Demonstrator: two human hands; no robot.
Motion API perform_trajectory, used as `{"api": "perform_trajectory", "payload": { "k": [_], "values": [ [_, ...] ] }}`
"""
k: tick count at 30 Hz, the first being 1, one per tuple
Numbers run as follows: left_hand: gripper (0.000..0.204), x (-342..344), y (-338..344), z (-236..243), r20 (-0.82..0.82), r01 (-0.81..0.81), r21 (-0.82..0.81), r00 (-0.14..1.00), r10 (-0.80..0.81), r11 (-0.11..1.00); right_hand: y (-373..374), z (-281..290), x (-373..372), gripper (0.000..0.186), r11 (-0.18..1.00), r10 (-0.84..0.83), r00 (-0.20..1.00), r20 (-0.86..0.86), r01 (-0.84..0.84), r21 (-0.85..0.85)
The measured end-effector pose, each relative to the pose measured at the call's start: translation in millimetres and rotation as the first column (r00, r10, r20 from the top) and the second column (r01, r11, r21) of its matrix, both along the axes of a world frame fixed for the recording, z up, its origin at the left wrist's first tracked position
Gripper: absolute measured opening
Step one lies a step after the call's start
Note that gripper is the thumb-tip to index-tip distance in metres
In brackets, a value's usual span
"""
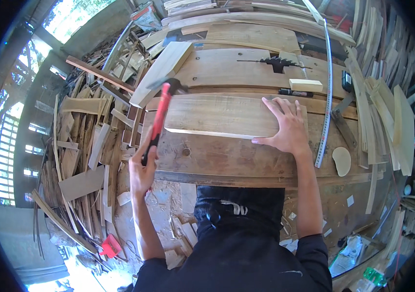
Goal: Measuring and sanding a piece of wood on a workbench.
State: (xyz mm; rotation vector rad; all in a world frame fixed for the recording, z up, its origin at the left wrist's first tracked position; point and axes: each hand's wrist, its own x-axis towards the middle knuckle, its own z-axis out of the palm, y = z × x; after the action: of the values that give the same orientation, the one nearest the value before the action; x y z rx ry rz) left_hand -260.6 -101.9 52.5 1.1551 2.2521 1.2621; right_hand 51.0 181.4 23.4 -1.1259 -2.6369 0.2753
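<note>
My left hand [142,168] is closed round the black grip of a hammer [160,114] with a red handle. The hammer stands raised, its dark head slightly blurred near the left end of a wooden board [217,114]. That board lies flat across the workbench [227,163]. Fingers spread wide, my right hand [287,124] rests on the board's right part, with the thumb by the near edge and the fingertips toward the far edge. Whether the hammer head touches any wood cannot be made out.
A thick pale plank [163,70] slants at the board's far left. Beyond the board are a toothed saw blade [279,63], a small wood block [305,85] and a black marker [295,92]. To the right lie a tape measure [327,92] and a try square [344,124]. Scrap wood [81,160] is heaped left.
</note>
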Motion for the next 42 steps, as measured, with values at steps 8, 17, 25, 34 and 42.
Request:
{"api": "perform_trajectory", "payload": {
  "k": [8, 17, 25, 34, 42],
  "values": [
    [0.052, -11, 5, 26, -0.101, -0.108, -0.015, 0.989, 0.106, 0.994, 1, 0, 1, 0.125, 1.000, -0.002, 1.000, 0.002, 0.002, 0.007],
    [0.053, -10, -14, 28, -0.122, -0.140, 0.062, 0.982, 0.147, 0.988, 4, -1, -1, 0.125, 1.000, 0.004, 1.000, -0.014, -0.004, 0.011],
    [0.050, 11, -31, 4, -0.097, -0.107, -0.065, 0.990, 0.100, 0.992, 0, -1, 3, 0.121, 0.998, 0.013, 1.000, -0.028, -0.011, 0.066],
    [0.054, 35, -42, -18, 0.038, -0.133, 0.007, 0.990, 0.132, 0.991, 4, 0, 2, 0.125, 0.999, 0.016, 1.000, 0.025, -0.018, 0.050],
    [0.060, 98, 0, -44, 0.127, -0.038, 0.246, 0.992, 0.007, 0.969, -44, -12, 8, 0.080, 0.991, 0.109, 0.741, -0.663, -0.135, 0.011]
  ]
}}
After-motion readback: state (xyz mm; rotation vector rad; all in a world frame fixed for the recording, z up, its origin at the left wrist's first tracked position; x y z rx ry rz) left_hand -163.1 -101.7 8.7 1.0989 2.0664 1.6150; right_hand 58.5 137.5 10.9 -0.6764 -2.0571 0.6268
